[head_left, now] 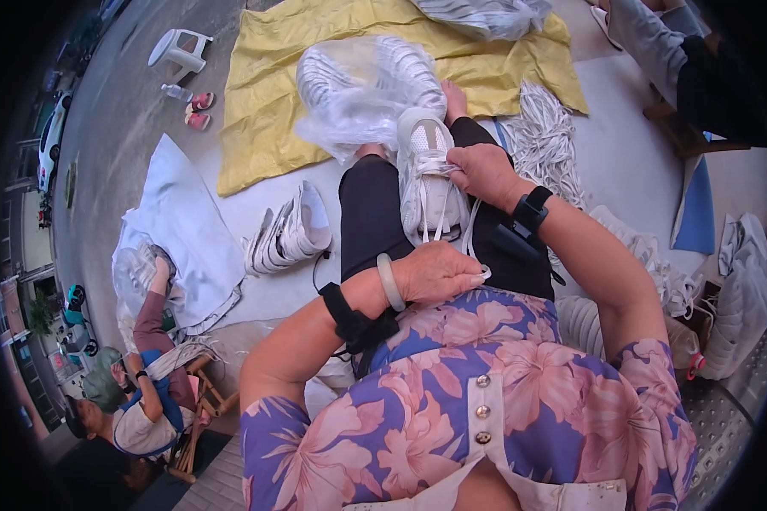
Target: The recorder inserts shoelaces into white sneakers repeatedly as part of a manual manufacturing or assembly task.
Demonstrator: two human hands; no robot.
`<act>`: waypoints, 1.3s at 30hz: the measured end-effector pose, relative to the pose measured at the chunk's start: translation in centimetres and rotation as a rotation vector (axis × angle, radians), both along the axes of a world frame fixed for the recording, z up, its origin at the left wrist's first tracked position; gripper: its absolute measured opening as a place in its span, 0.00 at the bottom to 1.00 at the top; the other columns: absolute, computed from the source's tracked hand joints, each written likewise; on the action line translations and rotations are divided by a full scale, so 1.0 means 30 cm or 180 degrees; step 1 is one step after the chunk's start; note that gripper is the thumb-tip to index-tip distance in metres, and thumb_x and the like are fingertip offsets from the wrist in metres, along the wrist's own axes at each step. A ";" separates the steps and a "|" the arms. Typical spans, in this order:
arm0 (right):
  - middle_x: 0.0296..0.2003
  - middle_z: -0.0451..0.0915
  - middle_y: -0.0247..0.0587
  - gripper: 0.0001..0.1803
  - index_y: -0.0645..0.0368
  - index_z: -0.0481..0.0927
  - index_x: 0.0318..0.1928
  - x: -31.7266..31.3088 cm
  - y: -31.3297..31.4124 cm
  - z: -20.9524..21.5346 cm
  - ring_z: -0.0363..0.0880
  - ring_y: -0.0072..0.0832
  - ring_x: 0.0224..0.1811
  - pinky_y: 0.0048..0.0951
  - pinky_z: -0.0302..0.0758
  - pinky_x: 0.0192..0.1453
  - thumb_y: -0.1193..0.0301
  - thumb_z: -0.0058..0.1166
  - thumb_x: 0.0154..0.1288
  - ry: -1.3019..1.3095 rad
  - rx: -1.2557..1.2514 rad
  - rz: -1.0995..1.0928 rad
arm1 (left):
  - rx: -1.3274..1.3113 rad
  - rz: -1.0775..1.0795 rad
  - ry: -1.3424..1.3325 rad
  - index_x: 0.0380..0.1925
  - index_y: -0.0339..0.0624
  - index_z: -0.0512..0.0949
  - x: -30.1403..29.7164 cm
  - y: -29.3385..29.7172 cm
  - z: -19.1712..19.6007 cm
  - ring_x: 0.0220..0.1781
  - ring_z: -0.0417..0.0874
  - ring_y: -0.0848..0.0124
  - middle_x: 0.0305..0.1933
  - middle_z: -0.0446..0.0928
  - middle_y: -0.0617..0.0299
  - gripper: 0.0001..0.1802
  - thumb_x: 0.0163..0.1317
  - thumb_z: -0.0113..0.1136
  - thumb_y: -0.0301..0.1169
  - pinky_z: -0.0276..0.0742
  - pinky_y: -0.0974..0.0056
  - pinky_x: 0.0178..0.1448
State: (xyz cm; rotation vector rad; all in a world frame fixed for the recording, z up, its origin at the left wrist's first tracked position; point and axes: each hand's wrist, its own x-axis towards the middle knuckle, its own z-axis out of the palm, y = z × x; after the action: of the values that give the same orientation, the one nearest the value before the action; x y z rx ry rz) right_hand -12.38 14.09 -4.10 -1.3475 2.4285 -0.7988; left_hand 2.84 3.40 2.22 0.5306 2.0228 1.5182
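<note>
A white sneaker (439, 213) rests between my thighs with its toe pointing away from me. White laces are threaded through part of its front, and their loose ends hang toward me. My right hand (490, 173) is closed at the right side of the tongue, pinching a white shoelace (435, 168). Nearer my body, my left hand (439, 271) is closed, thumb and forefinger pressed on a white lace end just above my lap. Beyond the sneaker lies a clear plastic bag (349, 111) over a curved row of nested white shoe uppers (409, 68).
A stack of white uppers (290, 230) stands left of my leg. Loose white laces (550, 145) lie in a heap to the right, by a yellow sheet (264, 85). Another person (158, 392) sits at lower left. A white stool (179, 51) stands at far left.
</note>
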 end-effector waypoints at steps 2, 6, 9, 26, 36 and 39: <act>0.23 0.78 0.47 0.06 0.57 0.77 0.27 -0.003 -0.015 0.018 0.78 0.42 0.29 0.39 0.73 0.34 0.69 0.52 0.48 0.0501 0.0415 0.0523 | -0.0051 -0.0002 -0.0033 0.20 0.39 0.67 0.002 0.006 -0.010 0.18 0.70 0.66 0.15 0.65 0.58 0.17 0.64 0.43 0.39 0.65 0.63 0.26; 0.22 0.78 0.46 0.05 0.59 0.77 0.25 0.003 -0.064 0.069 0.79 0.40 0.27 0.38 0.74 0.30 0.71 0.52 0.48 0.0832 0.0835 0.0784 | -0.0197 0.0070 0.0496 0.21 0.40 0.68 0.009 0.018 -0.027 0.21 0.72 0.56 0.17 0.68 0.55 0.16 0.62 0.43 0.39 0.65 0.58 0.28; 0.22 0.79 0.45 0.05 0.60 0.78 0.24 0.018 -0.076 0.079 0.80 0.38 0.25 0.36 0.75 0.28 0.73 0.50 0.49 0.1113 0.1100 0.1085 | -0.0285 0.0065 0.0481 0.21 0.41 0.68 0.013 0.019 -0.025 0.22 0.72 0.54 0.17 0.69 0.54 0.15 0.61 0.44 0.39 0.65 0.57 0.29; 0.20 0.75 0.43 0.07 0.61 0.74 0.27 -0.051 -0.031 0.009 0.75 0.35 0.25 0.32 0.70 0.32 0.70 0.49 0.52 0.0416 -0.0153 -0.0165 | -0.0153 0.0268 0.0678 0.21 0.40 0.69 0.018 0.028 -0.012 0.22 0.73 0.54 0.17 0.69 0.54 0.14 0.61 0.46 0.36 0.66 0.57 0.28; 0.18 0.71 0.40 0.11 0.64 0.76 0.30 -0.070 0.004 -0.065 0.68 0.24 0.22 0.26 0.67 0.31 0.68 0.50 0.58 -0.1087 -0.0691 -0.0374 | -0.0325 0.0135 0.0620 0.20 0.41 0.69 0.015 0.042 -0.009 0.23 0.74 0.56 0.17 0.70 0.56 0.15 0.61 0.46 0.38 0.66 0.58 0.29; 0.21 0.75 0.45 0.10 0.63 0.76 0.32 -0.075 -0.041 -0.044 0.72 0.33 0.24 0.29 0.69 0.32 0.67 0.50 0.56 -0.0935 -0.0705 -0.0335 | -0.0395 0.0099 0.0652 0.21 0.41 0.69 0.011 0.044 -0.007 0.23 0.74 0.55 0.17 0.70 0.55 0.15 0.61 0.46 0.38 0.66 0.58 0.29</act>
State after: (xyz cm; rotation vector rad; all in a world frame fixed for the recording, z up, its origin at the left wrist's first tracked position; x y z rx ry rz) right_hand -14.61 12.85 -5.43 -1.0861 2.2444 -1.2298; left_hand 3.17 4.72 2.01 0.6292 2.2735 1.3931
